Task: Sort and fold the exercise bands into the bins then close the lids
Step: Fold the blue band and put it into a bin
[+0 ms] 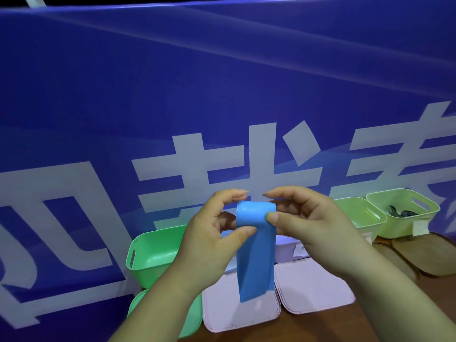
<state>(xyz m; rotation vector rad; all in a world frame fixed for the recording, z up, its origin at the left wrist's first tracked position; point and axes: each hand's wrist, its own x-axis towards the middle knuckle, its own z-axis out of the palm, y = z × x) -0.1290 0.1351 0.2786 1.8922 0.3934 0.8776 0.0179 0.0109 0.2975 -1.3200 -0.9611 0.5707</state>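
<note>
A blue exercise band [256,253] hangs folded over at its top, held up in front of me. My left hand [212,238] pinches its left edge with the thumb in front. At the band's right edge my right hand [303,223] pinches the fold between thumb and fingers. Behind and below stand open bins: a green bin [150,255] at the left, a pale green bin [357,213] and a second pale green bin [404,218] with a dark band [401,212] inside at the right. The bin directly behind my hands is mostly hidden.
Lids lie flat on the brown table: a green lid [195,319], two pink lids [237,314] [313,285], and brown lids [429,255] at the right. A large blue banner [222,95] with white characters stands right behind the bins.
</note>
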